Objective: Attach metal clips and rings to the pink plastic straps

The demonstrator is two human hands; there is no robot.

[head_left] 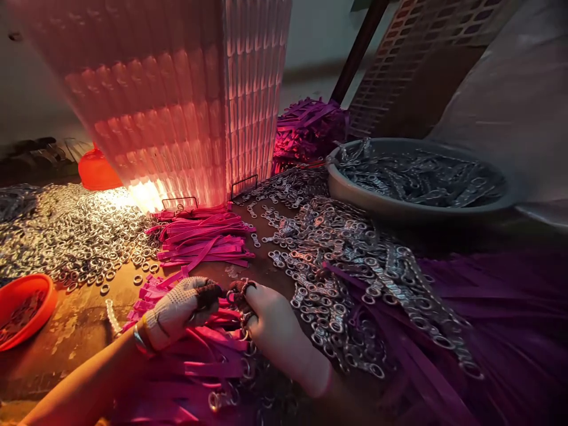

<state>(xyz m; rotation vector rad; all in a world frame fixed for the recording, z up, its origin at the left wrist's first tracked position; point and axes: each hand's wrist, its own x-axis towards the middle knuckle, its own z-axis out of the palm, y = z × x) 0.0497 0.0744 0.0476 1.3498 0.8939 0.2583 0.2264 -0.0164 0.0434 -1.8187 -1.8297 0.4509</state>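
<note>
My left hand [184,307], in a white dotted glove with dark fingertips, is closed in a pinch above magenta straps [213,367]. What its fingers hold is too small to make out. Close beside it on the right, my right hand [275,331] wears a pale glove with dark fingertips and is curled shut. Small metal ring links [245,322] show along its fingers. Beneath both hands lie the magenta straps, some with metal links at their ends. Another bundle of magenta straps [204,236] lies just beyond my hands.
Loose metal rings [89,231] are heaped at left, by an orange bowl [48,305]. Metal link pieces [328,254] spread to the right, below a grey basin [355,192] full of more. A lit translucent ribbed panel [177,118] stands behind. Purple straps [501,313] fill the right.
</note>
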